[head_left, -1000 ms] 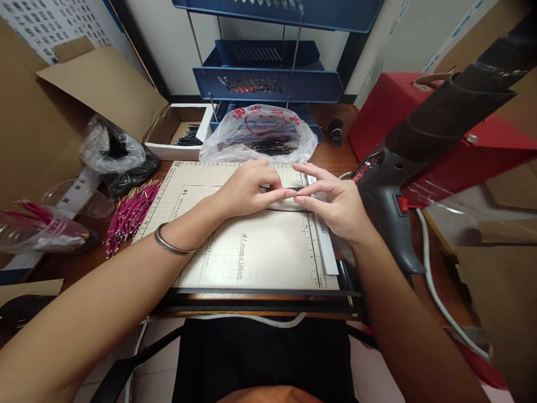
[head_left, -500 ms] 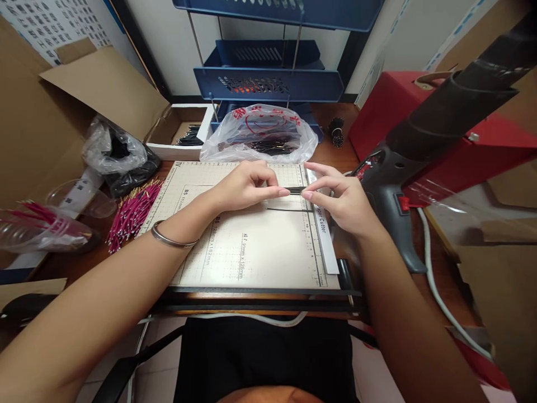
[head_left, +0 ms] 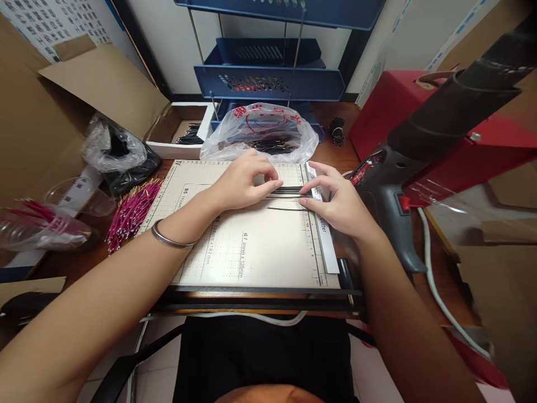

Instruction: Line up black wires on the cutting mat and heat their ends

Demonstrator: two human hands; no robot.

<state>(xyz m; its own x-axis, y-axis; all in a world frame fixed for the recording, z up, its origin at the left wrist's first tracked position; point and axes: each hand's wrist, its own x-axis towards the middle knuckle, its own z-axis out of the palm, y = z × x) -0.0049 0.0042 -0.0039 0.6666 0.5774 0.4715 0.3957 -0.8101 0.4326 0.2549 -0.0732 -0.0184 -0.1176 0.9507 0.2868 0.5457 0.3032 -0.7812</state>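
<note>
On one paper cutter (head_left: 268, 246), one black wire (head_left: 287, 209) lies nearest; beyond, several wires (head_left: 287, 191) lie between the loosely curled left hand (head_left: 245, 182) and half-spread right hand (head_left: 340, 202), grips unclear. Behind, on brown table (head_left: 329, 155): one plastic bag (head_left: 268, 126), one blue rack (head_left: 310, 83).

Illumination is moderate and uneven, brightest across the near middle of the paper cutter (head_left: 274, 249). The right forearm (head_left: 411, 302) darkens toward the near edge. Wide-angle distortion stretches the margins; the far right corner is dark.
</note>
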